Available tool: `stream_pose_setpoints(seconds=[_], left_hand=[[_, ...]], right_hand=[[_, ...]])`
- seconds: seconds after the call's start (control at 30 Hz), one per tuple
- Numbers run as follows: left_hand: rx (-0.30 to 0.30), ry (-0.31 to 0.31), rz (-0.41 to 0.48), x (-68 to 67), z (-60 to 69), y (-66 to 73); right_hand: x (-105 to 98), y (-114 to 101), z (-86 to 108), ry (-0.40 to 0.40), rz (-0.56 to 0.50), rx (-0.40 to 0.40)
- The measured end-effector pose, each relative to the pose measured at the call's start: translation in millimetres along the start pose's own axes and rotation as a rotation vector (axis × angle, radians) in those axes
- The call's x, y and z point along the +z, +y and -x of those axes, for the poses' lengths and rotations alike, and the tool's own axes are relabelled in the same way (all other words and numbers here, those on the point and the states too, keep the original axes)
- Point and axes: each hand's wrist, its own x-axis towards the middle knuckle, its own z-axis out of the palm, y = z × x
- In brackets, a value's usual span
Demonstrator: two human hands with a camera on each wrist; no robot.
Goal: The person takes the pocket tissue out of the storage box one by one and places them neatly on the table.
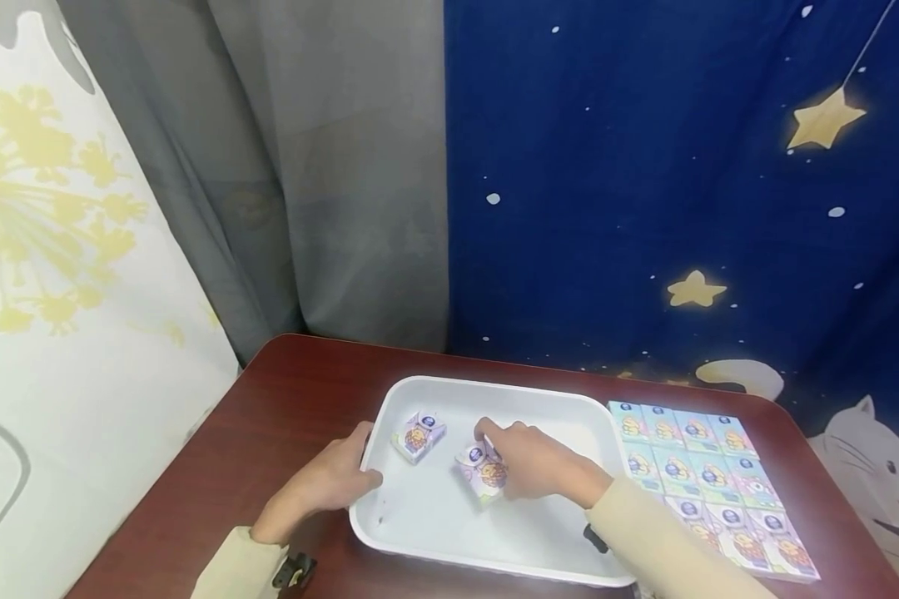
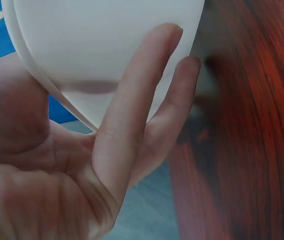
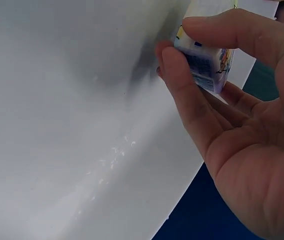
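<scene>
A white plastic tray [image 1: 487, 549] lies on the table, and my left hand [image 1: 330, 472] grips its left rim. In the left wrist view the fingers [image 2: 119, 130] of that hand lie along the outside of the tray wall [image 2: 82, 40]. Over the middle of the tray, my right hand [image 1: 535, 462] pinches a small purple-and-white printed pack [image 1: 482, 478]. The right wrist view has this pack [image 3: 207, 67] tilted between the thumb and fingers. A second, similar pack [image 1: 418, 437] lies inside the tray near the left end.
Right of the tray, several printed packs [image 1: 697, 466] lie side by side in rows, blue-green at the back and purple in front. The dark red wooden table [image 1: 285, 391] reaches back to a grey curtain [image 1: 367, 183] and a blue star-patterned curtain [image 1: 607, 183].
</scene>
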Motion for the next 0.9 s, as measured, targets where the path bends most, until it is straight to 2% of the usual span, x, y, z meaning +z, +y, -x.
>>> stream_pose_setpoints(seconds=[0.63, 0.9], left_hand=[[-0.002, -0.023, 0.005, -0.2, 0.3, -0.7], [-0.021, -0.029, 0.005, -0.6, 0.7, 0.6]], right_hand=[[-26, 31, 35.9, 0.147, -0.156, -0.107], [-34, 42, 49.6, 0.176, -0.266, -0.168]])
